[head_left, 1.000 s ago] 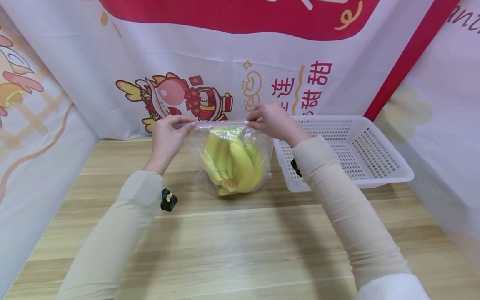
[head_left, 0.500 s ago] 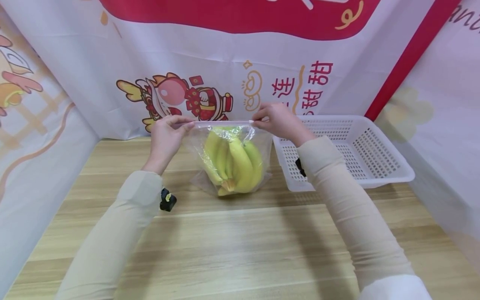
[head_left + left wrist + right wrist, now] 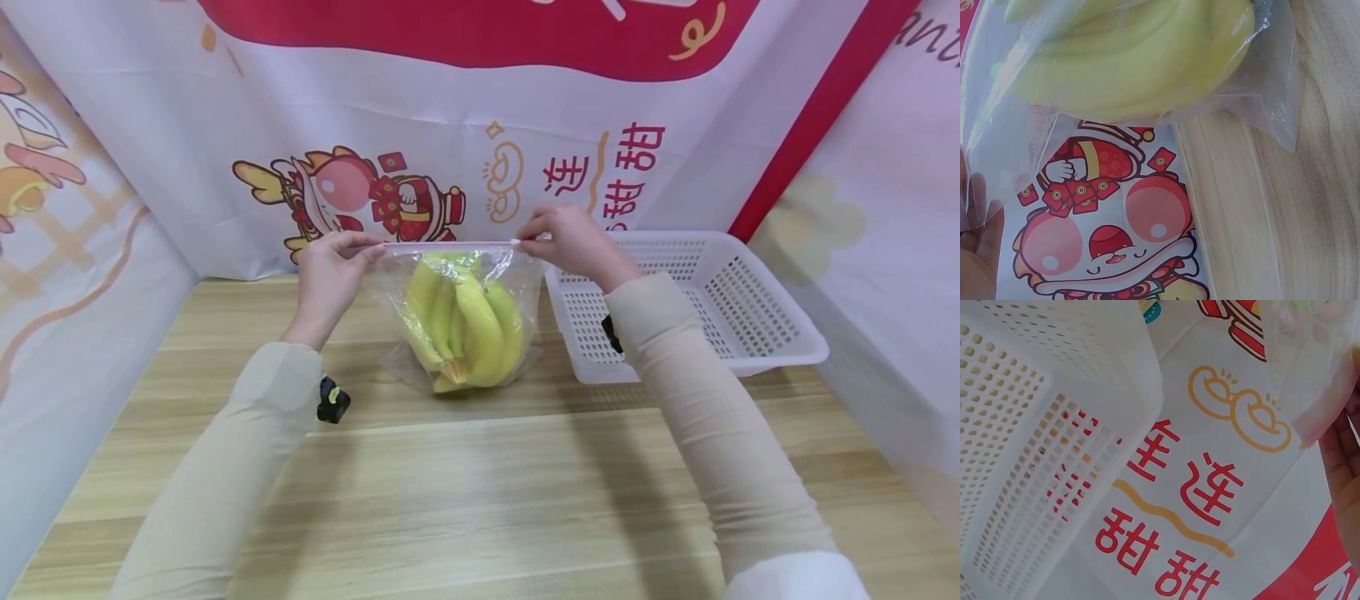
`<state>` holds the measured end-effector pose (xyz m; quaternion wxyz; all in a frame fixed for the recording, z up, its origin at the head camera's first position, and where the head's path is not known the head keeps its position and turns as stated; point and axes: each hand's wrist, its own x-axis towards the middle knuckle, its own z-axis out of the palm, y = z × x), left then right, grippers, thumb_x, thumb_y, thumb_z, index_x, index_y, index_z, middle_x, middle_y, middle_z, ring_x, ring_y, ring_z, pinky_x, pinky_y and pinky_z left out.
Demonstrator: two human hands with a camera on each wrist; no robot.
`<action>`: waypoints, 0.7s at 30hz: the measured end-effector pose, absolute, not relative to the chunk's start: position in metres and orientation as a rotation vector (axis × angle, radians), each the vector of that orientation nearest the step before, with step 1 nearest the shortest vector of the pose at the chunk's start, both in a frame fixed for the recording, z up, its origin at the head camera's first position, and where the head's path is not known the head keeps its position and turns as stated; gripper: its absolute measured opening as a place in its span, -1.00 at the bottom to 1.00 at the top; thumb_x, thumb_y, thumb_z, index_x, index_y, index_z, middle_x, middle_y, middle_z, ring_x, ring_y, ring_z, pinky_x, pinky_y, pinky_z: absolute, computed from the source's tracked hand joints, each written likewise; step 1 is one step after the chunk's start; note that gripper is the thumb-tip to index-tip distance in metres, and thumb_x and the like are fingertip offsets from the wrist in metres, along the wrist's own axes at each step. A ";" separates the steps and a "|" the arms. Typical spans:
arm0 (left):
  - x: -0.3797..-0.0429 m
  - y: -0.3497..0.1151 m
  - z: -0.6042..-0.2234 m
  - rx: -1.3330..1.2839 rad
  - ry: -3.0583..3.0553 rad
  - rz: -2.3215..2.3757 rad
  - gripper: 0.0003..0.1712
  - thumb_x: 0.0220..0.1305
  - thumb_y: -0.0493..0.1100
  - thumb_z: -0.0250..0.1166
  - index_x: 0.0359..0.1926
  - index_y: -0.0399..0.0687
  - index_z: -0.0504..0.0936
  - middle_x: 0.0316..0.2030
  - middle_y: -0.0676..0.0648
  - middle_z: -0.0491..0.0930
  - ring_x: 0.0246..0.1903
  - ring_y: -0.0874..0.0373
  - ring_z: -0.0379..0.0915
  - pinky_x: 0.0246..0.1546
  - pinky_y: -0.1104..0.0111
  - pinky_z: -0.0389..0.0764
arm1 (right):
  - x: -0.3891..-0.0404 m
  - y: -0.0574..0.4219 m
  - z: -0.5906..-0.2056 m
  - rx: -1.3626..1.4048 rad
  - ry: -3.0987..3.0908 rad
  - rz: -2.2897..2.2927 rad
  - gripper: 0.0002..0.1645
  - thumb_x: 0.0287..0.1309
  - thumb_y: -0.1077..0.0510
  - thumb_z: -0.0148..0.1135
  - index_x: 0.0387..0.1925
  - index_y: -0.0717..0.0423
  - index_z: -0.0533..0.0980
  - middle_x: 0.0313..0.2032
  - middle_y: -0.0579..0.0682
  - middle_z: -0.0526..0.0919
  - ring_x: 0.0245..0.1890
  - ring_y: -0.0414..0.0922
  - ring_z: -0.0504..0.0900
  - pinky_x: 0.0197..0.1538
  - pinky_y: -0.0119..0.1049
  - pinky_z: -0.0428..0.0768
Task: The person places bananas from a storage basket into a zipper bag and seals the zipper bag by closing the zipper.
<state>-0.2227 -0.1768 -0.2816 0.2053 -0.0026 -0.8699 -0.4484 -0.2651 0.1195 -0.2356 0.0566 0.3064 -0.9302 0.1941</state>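
A clear zip bag [image 3: 401,287] stands on the wooden table with a bunch of bananas [image 3: 480,329] inside it. Its pinkish zip strip runs level along the top. My left hand [image 3: 330,279] pinches the strip's left end between thumb and fingers. At the right end, my right hand [image 3: 573,242] pinches the strip where a small white slider [image 3: 515,242] shows. In the left wrist view the bananas [image 3: 1122,69] show through the plastic, with my left hand [image 3: 982,250] at the edge. The right wrist view catches the bag's corner [image 3: 1310,419] beside my right hand [image 3: 1344,456].
A white perforated plastic basket [image 3: 757,321] sits on the table to the right, partly behind my right forearm. Printed white cloth [image 3: 420,108] hangs behind the table and along both sides. Bare wood [image 3: 465,492] lies in front of the bag.
My right hand has slid to the right along the top of the bag, with the white slider at its fingertips. My left hand and the bag have shifted slightly left.
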 end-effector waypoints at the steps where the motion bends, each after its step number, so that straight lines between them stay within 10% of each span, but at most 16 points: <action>1: -0.223 -0.177 -0.282 -0.007 -2.426 -1.247 -0.74 0.22 -0.10 0.31 -0.14 -0.16 0.72 -0.17 -0.17 0.67 -0.38 0.45 0.45 -0.35 0.67 0.43 | -0.265 0.120 -0.235 0.929 -2.823 0.581 -0.75 0.17 0.15 0.27 -0.15 0.18 0.68 -0.24 0.11 0.69 -0.24 -0.03 0.63 -0.13 -0.18 0.62; 21: -0.224 -0.178 -0.283 0.005 -2.438 -1.226 -0.74 0.23 -0.09 0.30 -0.14 -0.13 0.72 -0.18 -0.15 0.65 -0.33 0.33 0.48 -0.27 0.55 0.43 | -0.268 0.137 -0.236 0.937 -2.803 0.576 -0.75 0.15 0.19 0.28 -0.16 0.23 0.68 -0.27 0.12 0.66 -0.27 -0.04 0.57 -0.17 -0.18 0.57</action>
